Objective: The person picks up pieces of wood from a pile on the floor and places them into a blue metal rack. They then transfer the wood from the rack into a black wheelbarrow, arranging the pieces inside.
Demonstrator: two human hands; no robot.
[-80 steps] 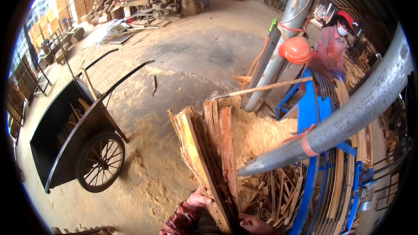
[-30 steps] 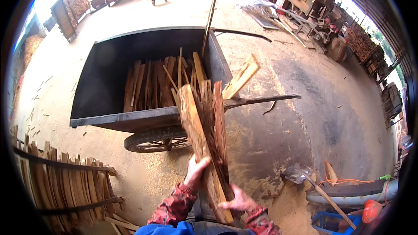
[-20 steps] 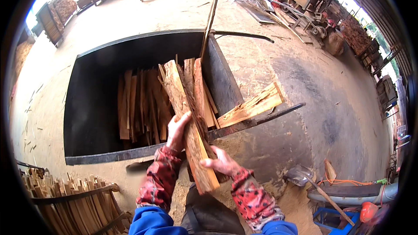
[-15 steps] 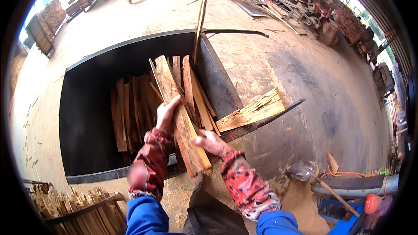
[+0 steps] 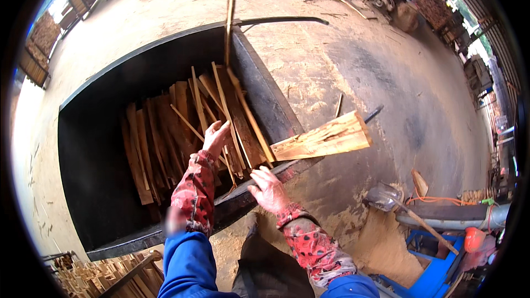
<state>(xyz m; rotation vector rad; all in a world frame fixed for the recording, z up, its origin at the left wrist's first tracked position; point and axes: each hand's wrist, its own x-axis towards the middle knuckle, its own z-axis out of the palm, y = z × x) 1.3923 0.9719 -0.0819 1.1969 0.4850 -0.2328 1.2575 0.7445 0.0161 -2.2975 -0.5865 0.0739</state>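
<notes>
My left hand (image 5: 216,137) hovers over the black metal cart box (image 5: 94,165), fingers apart and nothing visibly held. Below it lie long rough wooden strips and boards (image 5: 165,132), piled lengthwise in the box. Just outside the box's near rim is my right hand (image 5: 269,190), also open and empty, its fingers pointing towards the pile. A wide, cracked pale board (image 5: 326,137) rests at the box's right near corner and sticks out over the floor. A thin upright stick or pole (image 5: 231,16) rises at the far right corner.
A curved handle bar (image 5: 287,20) juts from the far right corner. To the near right are a shovel (image 5: 385,196), a sawdust heap (image 5: 381,248) and a blue metal frame (image 5: 430,270). A rack of thin wood strips (image 5: 105,276) stands at the near left.
The board that both hands held has been let go into the box on the pile. Both hands are now empty and opened, and the view has shifted slightly.
</notes>
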